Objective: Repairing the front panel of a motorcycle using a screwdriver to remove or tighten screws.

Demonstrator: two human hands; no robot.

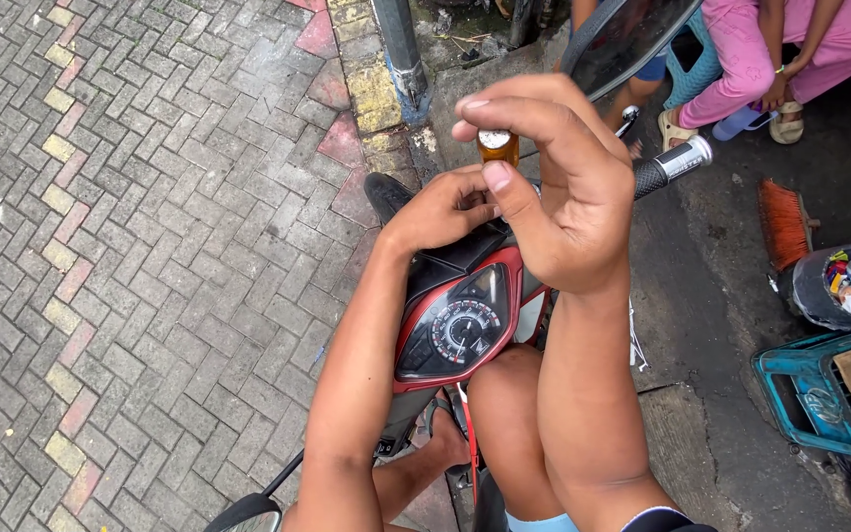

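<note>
Your right hand [568,187] pinched the small amber bottle [497,146] by its cap, thumb under and forefinger curled over. Your left hand [440,209] sat just below those fingertips, its fingers bunched beneath the bottle (their grip hidden), above the motorbike's speedometer [463,330].

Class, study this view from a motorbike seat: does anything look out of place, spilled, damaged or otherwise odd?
Little stands out. Both hands, the left hand and right hand, hold a small amber bottle above the red motorbike's instrument panel. Nothing looks spilled. At the right, a dark bag overflows with rubbish, and an orange brush lies on the ground.
</note>
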